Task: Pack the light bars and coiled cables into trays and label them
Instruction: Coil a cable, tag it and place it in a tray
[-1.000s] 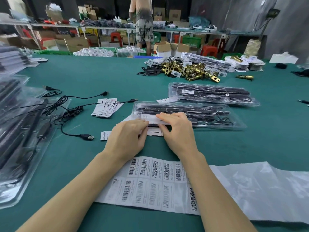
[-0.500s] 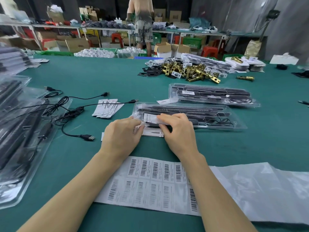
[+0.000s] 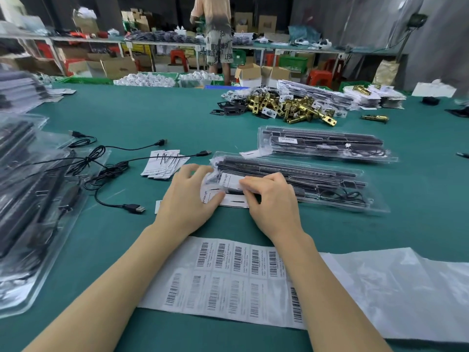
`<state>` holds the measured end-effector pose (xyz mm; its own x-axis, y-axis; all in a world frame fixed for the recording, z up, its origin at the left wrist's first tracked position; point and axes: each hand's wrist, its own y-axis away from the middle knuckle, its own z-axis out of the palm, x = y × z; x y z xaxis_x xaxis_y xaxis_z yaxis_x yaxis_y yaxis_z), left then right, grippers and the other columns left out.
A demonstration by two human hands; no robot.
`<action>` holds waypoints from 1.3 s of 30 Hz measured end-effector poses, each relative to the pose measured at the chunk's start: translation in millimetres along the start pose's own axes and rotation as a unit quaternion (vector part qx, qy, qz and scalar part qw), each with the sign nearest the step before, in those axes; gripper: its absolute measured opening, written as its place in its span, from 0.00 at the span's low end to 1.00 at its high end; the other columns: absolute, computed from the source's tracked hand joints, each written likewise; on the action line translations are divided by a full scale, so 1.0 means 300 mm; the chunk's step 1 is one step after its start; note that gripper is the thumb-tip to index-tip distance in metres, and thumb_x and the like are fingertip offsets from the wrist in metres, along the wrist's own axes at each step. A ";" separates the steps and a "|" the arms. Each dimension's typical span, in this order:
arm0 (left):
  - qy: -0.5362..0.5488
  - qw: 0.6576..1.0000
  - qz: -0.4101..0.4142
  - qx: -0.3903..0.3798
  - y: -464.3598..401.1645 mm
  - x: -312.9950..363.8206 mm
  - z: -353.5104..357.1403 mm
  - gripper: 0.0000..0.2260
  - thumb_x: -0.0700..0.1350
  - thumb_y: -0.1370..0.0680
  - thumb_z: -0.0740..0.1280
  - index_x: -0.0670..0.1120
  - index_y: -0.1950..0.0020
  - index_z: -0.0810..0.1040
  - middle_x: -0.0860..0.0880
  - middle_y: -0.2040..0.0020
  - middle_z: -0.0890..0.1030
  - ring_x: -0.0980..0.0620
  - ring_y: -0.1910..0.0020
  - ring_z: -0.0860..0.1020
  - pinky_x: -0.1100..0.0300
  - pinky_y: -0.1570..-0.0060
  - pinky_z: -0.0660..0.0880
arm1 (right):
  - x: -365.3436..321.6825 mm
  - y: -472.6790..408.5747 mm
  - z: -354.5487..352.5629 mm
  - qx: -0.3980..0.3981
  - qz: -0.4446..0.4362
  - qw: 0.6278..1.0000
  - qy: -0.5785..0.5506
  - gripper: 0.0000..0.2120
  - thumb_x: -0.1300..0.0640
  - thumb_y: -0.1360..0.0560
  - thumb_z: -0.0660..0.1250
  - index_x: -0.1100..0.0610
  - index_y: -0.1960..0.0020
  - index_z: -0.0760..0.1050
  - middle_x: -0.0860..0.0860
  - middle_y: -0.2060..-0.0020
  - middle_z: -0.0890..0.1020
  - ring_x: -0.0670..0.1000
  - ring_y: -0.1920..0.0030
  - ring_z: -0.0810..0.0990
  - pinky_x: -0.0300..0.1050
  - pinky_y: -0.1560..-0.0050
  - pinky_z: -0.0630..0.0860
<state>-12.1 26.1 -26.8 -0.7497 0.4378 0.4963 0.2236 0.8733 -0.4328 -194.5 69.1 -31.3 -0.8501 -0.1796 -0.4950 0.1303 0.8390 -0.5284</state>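
Note:
A clear tray (image 3: pixel 330 189) holding black light bars and a coiled cable lies in front of me on the green table. A white printed card (image 3: pixel 229 180) is bent over the tray's left end. My left hand (image 3: pixel 187 201) grips that end, with its thumb on the card's lower flap. My right hand (image 3: pixel 271 201) pinches the card's upper part against the tray top. A second packed tray (image 3: pixel 324 144) with a barcode label lies just behind. A sheet of barcode labels (image 3: pixel 228 278) lies between my forearms.
Loose black USB cables (image 3: pixel 106 171) and a small pile of white cards (image 3: pixel 165 163) lie left of the tray. Stacked clear trays (image 3: pixel 30 199) fill the left edge. Brass hardware (image 3: pixel 286 105) is heaped at the back. A person (image 3: pixel 215 34) stands beyond the table.
The white card has risen from flat beside the tray and now bends over the tray's left end. Both hands shifted slightly up onto the tray.

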 end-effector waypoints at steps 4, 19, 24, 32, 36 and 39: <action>-0.115 0.992 0.006 -0.055 -0.023 0.003 -0.002 0.22 0.63 0.23 0.65 0.55 0.33 0.76 0.53 0.35 0.74 0.49 0.34 0.69 0.52 0.35 0.66 | -0.012 0.009 0.002 0.007 0.005 0.997 0.079 0.07 0.52 0.22 0.67 0.44 0.51 0.84 0.36 0.50 0.84 0.47 0.48 0.74 0.48 0.50 0.62; 0.040 0.990 -0.116 -0.065 -0.083 -0.027 -0.023 0.25 0.58 0.31 0.77 0.49 0.42 0.71 0.53 0.49 0.80 0.50 0.47 0.77 0.54 0.47 0.74 | 0.004 -0.001 0.001 -0.018 0.016 0.999 0.041 0.12 0.51 0.20 0.67 0.45 0.38 0.81 0.40 0.41 0.82 0.48 0.40 0.73 0.49 0.41 0.68; 0.121 0.982 -0.138 -0.044 -0.079 -0.056 -0.034 0.13 0.52 0.31 0.78 0.52 0.50 0.82 0.60 0.55 0.83 0.67 0.56 0.78 0.77 0.60 0.67 | 0.013 -0.020 0.006 -0.047 0.027 0.998 0.026 0.16 0.49 0.21 0.67 0.51 0.35 0.81 0.48 0.35 0.80 0.51 0.34 0.70 0.44 0.34 0.66; 0.264 0.940 -0.199 -0.079 -0.090 -0.068 -0.055 0.05 0.47 0.28 0.76 0.54 0.53 0.85 0.53 0.55 0.81 0.56 0.57 0.76 0.61 0.59 0.70 | -0.009 -0.030 0.002 -0.062 0.008 0.995 0.074 0.19 0.39 0.22 0.65 0.45 0.34 0.79 0.41 0.37 0.79 0.50 0.40 0.69 0.46 0.40 0.69; 0.314 0.925 -0.187 -0.106 -0.087 -0.077 -0.075 0.08 0.43 0.25 0.74 0.53 0.48 0.85 0.46 0.46 0.84 0.52 0.44 0.79 0.65 0.52 0.73 | -0.023 -0.042 0.014 -0.051 0.017 0.995 0.084 0.20 0.36 0.22 0.63 0.41 0.34 0.78 0.39 0.37 0.79 0.50 0.42 0.69 0.49 0.45 0.71; 0.352 0.914 -0.162 -0.121 -0.074 -0.076 -0.086 0.11 0.38 0.24 0.72 0.53 0.46 0.84 0.54 0.45 0.85 0.55 0.40 0.79 0.64 0.44 0.73 | -0.021 -0.043 0.029 -0.020 0.023 0.997 0.071 0.17 0.38 0.21 0.62 0.41 0.37 0.80 0.40 0.40 0.80 0.51 0.44 0.70 0.49 0.47 0.72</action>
<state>16.0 2.3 -9.2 -0.2328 0.1020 0.9672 0.2563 0.9658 -0.0402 -186.5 54.9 -27.4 -0.9079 -0.0672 -0.4137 0.1539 0.8646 -0.4783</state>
